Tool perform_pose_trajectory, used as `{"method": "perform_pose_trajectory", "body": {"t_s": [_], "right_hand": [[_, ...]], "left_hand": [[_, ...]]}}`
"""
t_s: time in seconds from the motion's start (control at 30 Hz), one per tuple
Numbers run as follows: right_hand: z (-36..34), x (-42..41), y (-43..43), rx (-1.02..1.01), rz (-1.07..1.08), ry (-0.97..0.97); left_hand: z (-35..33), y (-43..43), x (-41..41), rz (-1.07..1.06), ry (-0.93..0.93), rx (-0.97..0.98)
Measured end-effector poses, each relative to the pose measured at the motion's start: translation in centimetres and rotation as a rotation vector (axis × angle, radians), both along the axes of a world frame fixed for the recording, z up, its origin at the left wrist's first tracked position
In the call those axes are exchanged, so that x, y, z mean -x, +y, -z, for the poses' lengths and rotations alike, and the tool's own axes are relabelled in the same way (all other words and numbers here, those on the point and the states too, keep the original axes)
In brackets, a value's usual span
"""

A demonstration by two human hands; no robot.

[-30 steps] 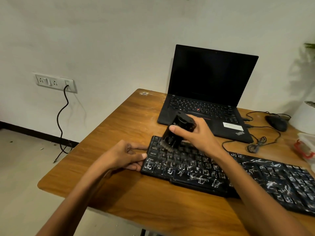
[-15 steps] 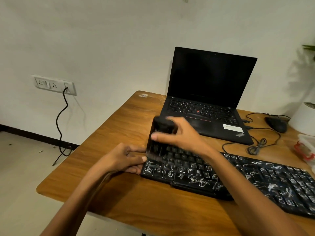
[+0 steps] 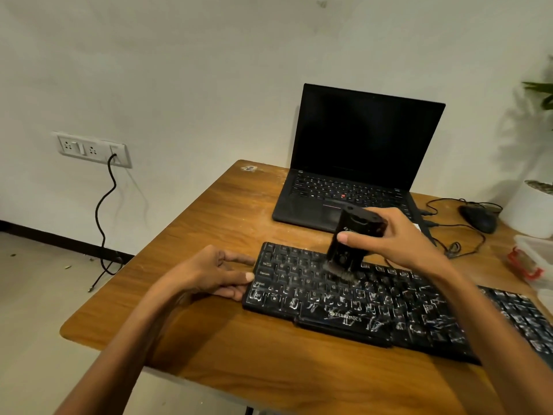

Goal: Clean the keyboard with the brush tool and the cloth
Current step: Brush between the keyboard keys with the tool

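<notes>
Though blurry, brush tool [image 3: 353, 238] on keyboard [image 3: 374, 307].

Office/desk workspace: wooden table [image 3: 227, 223] against plain wall, open ThinkPad laptop [image 3: 353, 163], wired mouse [image 3: 478, 218], wall socket panel [image 3: 89, 148], potted plant [image 3: 535, 205].

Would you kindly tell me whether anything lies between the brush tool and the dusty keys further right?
Nothing visible does. The right hand grips the brush tool, bristles on the left rows of the keyboard; the smeared keys to its right lie bare, apart from the person's own right forearm above them.
</notes>
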State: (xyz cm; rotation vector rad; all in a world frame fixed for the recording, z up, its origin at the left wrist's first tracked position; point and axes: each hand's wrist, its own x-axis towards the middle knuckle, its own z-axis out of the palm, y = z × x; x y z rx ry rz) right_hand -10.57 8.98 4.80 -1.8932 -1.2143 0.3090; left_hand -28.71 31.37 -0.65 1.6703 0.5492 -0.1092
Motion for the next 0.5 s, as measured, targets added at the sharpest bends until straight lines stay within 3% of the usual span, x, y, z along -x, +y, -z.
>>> {"method": "perform_pose_trajectory", "body": {"t_s": [0.1,0.2,0.4,0.5], "right_hand": [[0.3,2.3,2.1,-0.069,-0.118,0.072],[2.1,4.6,4.6,-0.009,-0.238,0.049],[0.5,2.8,3.4,0.155,-0.195,0.002],[0.7,4.5,5.7,0.025,-0.260,-0.008]], "left_hand": [[-1.0,0.5,-0.9,-0.011,-0.019,0.021],[-1.1,0.4,-1.4,0.030,0.025,-0.016],[-0.1,1.2,-1.3,-0.010,0.065,0.071],[0.1,1.3,-1.4,0.012,0.064,0.060]]}}
